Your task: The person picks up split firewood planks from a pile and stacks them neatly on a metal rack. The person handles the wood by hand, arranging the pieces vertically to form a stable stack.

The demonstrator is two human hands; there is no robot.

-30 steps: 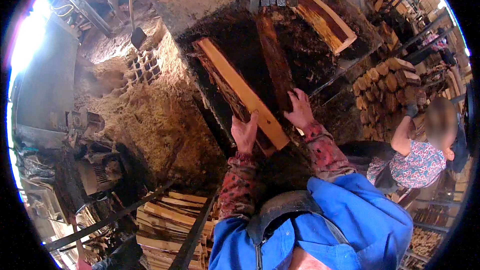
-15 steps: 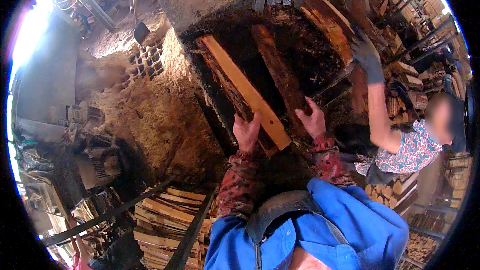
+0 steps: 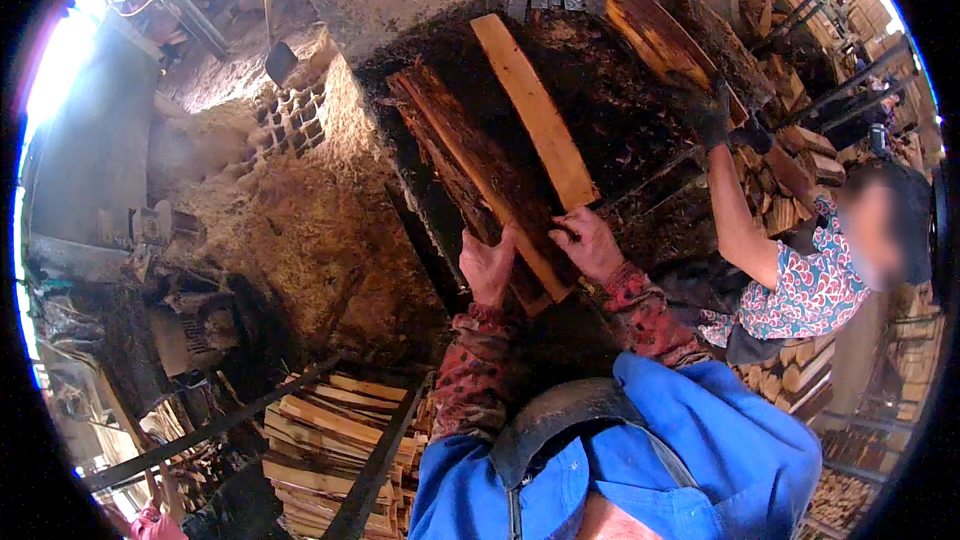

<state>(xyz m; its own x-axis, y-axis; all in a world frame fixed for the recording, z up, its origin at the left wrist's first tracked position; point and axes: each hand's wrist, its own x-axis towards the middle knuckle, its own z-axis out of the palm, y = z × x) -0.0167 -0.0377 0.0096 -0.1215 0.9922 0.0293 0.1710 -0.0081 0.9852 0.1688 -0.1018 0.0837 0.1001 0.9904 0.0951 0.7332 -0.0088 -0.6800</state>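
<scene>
Midway: left hand gripping dark slab, right hand gripping pale plank; neither placed, split-wood stack waiting.

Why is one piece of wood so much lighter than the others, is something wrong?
The pale plank lies slanted across the dark, bark-covered slab. It looks freshly cut, not damaged. The right hand touches its lower end; nothing else stands out.

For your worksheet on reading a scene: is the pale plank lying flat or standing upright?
Lying flat. The pale plank rests lengthwise on the dark bed beside a bark slab; the right hand touches its near end.
</scene>
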